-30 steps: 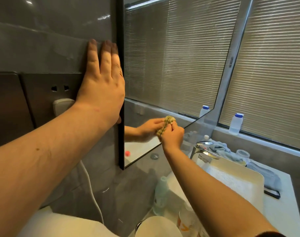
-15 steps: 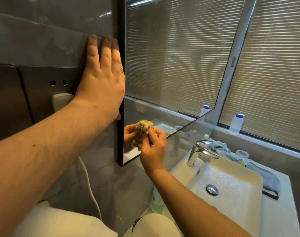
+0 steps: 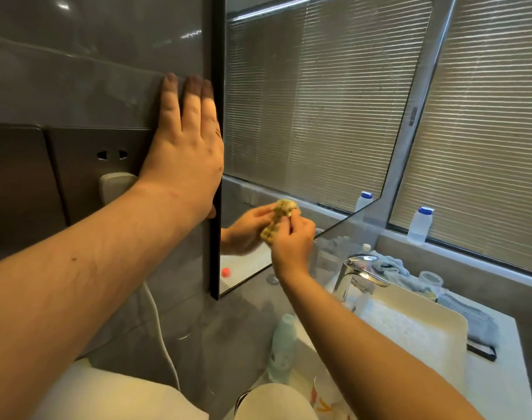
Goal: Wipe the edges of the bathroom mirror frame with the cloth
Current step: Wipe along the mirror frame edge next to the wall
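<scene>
A wall mirror with a thin black frame (image 3: pixel 215 131) hangs above the sink. My left hand (image 3: pixel 186 153) lies flat on the grey tiled wall, fingers straight, right beside the frame's left upright. My right hand (image 3: pixel 292 241) pinches a small yellow-green cloth (image 3: pixel 274 225) and holds it against the glass near the mirror's bottom edge, a little right of the lower left corner. The hand and cloth are mirrored in the glass.
A white basin (image 3: pixel 416 325) with a chrome tap (image 3: pixel 355 274) sits below right. Grey cloths (image 3: pixel 392 268) and a small jar lie behind it. A white bottle (image 3: pixel 420 225) stands on the window sill. A white plug (image 3: pixel 116 184) and its cable hang from a wall socket.
My right hand with the cloth slid left along the mirror's bottom edge toward the lower left corner, then came back a little to the right. My left hand stayed flat on the wall.
</scene>
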`<state>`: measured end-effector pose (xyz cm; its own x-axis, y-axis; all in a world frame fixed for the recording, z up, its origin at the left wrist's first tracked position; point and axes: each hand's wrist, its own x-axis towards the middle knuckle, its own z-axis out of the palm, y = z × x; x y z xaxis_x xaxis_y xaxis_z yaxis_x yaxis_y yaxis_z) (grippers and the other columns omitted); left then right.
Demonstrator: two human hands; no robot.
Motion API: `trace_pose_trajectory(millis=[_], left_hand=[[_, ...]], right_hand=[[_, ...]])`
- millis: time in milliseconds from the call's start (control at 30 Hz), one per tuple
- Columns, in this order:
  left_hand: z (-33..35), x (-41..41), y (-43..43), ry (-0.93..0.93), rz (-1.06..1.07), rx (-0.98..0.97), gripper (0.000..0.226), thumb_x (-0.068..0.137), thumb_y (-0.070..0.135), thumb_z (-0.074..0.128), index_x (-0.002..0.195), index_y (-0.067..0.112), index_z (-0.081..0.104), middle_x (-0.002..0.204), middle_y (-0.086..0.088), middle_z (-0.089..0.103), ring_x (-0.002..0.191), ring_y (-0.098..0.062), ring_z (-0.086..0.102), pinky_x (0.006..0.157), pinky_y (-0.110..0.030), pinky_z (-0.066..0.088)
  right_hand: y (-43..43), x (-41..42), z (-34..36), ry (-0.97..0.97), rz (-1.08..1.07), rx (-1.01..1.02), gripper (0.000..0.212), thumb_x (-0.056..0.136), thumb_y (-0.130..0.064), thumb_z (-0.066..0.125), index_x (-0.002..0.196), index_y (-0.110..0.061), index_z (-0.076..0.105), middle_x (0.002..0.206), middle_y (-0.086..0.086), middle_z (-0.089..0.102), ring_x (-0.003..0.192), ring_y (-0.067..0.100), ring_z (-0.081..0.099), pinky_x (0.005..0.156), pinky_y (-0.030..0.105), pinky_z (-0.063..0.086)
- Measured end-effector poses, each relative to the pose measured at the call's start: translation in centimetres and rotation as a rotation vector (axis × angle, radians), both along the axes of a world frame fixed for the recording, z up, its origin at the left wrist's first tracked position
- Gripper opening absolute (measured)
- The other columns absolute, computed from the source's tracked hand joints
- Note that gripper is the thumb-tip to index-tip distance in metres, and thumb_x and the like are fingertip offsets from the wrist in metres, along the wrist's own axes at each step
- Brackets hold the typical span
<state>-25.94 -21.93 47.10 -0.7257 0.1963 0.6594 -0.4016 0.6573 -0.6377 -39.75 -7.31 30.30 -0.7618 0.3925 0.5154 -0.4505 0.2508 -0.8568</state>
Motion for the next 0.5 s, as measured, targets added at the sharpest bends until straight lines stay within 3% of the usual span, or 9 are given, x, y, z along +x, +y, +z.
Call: trace_pose_trajectory(millis=[133,333,500], left_hand=[[-0.1,0.1,0.0,0.003,-0.005,-0.003,0.127,0.072,0.082,0.045,0.147,-0.013,0.004,0.154,-0.037,-0.001,0.144,-0.053,0.005,0.114,-0.067,0.008],[-0.2,0.1,0.1,0.009,0.001,-0.013,0.124,0.073,0.080,0.044,0.146,-0.013,0.006,0.154,-0.037,-0.001,0.144,-0.052,0.006,0.114,-0.067,0.010],[-0.3,-0.1,0.1,0.000,-0.031,-0.006,0.111,0.079,0.072,0.040,0.146,-0.011,0.012,0.154,-0.037,0.000,0.144,-0.052,0.006,0.114,-0.067,0.010]], right_hand=[[-2.3,2.9,-0.9,0.180,0.068,0.052,0.020,0.100,-0.018,0.048,0.112,-0.012,0.063,0.102,-0.008,0.041,0.093,0.016,0.053,0.082,0.020,0.045],[-0.4,-1.2,1.6,0.064,-0.022,-0.109,0.029,0.102,-0.016,0.048,0.125,-0.004,0.062,0.113,0.003,0.044,0.097,0.016,0.052,0.089,0.026,0.045],[3.9,-7.5,3.2,-0.088,-0.102,-0.236,0.039,0.101,-0.019,0.042,0.134,-0.014,0.060,0.127,0.007,0.058,0.099,0.018,0.058,0.090,0.026,0.046]])
